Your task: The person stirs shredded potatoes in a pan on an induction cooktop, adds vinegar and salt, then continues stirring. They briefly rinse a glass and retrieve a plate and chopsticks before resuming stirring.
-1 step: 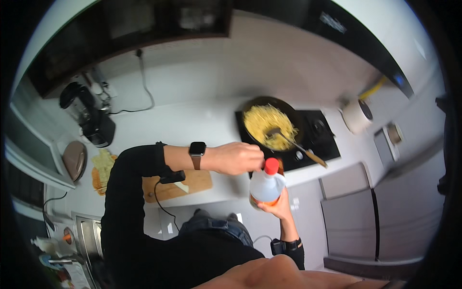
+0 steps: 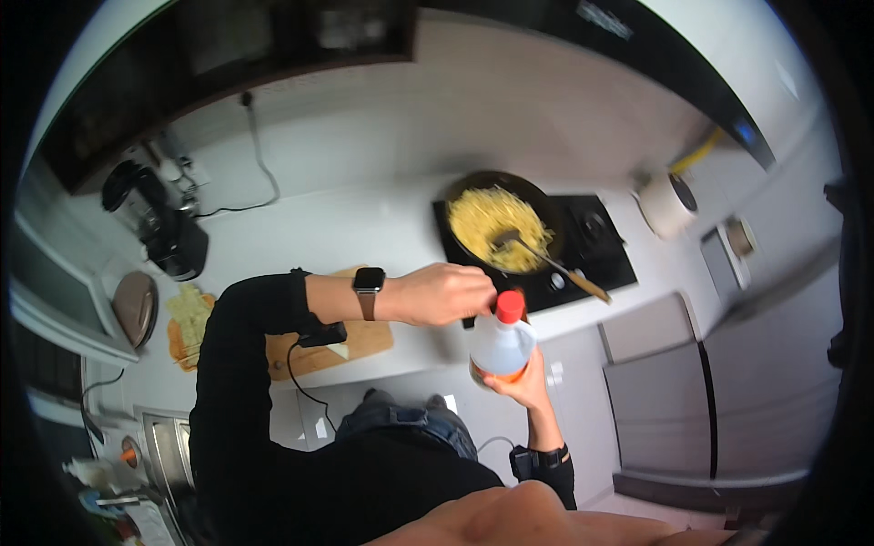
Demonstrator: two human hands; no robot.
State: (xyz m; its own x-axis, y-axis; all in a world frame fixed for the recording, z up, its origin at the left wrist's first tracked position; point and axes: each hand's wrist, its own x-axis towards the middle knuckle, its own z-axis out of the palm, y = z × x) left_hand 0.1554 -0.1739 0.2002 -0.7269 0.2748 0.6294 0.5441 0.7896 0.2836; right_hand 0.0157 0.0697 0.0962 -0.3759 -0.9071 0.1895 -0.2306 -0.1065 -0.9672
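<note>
My right hand (image 2: 524, 380) grips a translucent white plastic bottle (image 2: 501, 342) with an orange label and a red cap (image 2: 510, 307). The cap is on, and the bottle is held near the counter's front edge. Just left of the cap, my left hand (image 2: 446, 293) is closed with its fingers curled down; whatever they hold, if anything, is hidden. Beyond both hands, a dark wok (image 2: 558, 238) sits on the black cooktop (image 2: 608, 264), full of pale yellow shreds (image 2: 492, 218). A spatula (image 2: 583, 284) with a wooden handle rests in it, its handle hanging over the wok's right side.
Left of the wok, a wooden cutting board (image 2: 371, 338) lies under my left forearm with a pale piece on it. A black appliance (image 2: 173, 237) stands at the back left, near some pale leafy food (image 2: 188, 318). A white canister (image 2: 667, 206) stands right of the cooktop.
The whole view has shifted slightly, so the counter and wok appear a little further left and higher. Both hands and the bottle keep nearly the same pose.
</note>
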